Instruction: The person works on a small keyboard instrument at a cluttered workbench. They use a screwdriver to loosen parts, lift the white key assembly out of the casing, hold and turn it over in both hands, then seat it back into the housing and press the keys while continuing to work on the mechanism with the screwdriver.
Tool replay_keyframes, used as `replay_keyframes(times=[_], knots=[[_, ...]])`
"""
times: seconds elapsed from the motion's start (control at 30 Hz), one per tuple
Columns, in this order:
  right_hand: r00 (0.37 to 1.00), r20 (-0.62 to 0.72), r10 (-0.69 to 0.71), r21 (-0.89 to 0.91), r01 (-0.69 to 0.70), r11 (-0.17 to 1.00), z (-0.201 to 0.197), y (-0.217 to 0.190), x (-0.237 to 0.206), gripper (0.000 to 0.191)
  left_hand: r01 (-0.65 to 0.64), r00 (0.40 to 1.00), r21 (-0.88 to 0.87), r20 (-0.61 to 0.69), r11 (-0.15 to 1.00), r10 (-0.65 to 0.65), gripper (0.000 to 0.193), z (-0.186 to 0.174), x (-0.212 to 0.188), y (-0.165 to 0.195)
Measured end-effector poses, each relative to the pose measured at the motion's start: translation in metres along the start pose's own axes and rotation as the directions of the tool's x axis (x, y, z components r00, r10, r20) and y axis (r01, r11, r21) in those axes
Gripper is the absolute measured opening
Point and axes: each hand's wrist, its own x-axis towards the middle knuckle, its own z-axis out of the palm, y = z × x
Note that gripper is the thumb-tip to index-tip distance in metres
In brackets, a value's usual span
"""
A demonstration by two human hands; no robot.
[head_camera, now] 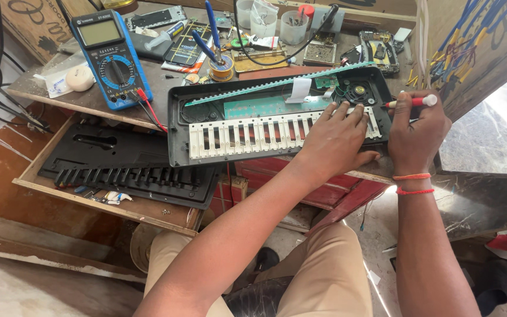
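An opened electronic keyboard (178, 126) in a black case lies at the workbench edge, with its white keys (247, 136) and a green circuit board (265, 107) exposed. My left hand (334, 142) rests flat on the right end of the keys, fingers spread. My right hand (416, 130) grips a small red-and-white screwdriver (413, 101) at the case's right end, beside a round speaker (358, 91).
A black keyboard cover (121, 166) lies in an open wooden drawer (98, 202) at the left. A blue multimeter (112, 57) with red and black leads stands behind. Tools, phone parts, plastic cups and a solder spool (223, 67) crowd the bench back. Bundled wires (459, 53) hang right.
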Motion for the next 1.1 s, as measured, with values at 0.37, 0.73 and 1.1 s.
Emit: replay_keyframes(times=[0.37,0.73,1.1], knots=[[1.000,-0.006,0.010,0.006,-0.010,1.000,-0.002,-0.006,-0.001,0.018,-0.011,1.000,0.072,0.007,0.997,0.010,0.088,-0.003,0.002,0.004],[1.000,0.014,0.001,-0.008,-0.001,1.000,-0.001,0.003,-0.001,0.017,-0.036,0.997,0.071,-0.067,0.997,0.041,0.084,0.003,-0.003,0.003],[1.000,0.012,-0.003,-0.042,0.004,0.999,-0.002,0.007,-0.001,0.017,-0.055,0.996,0.094,-0.060,0.994,0.061,0.083,0.003,0.000,0.005]])
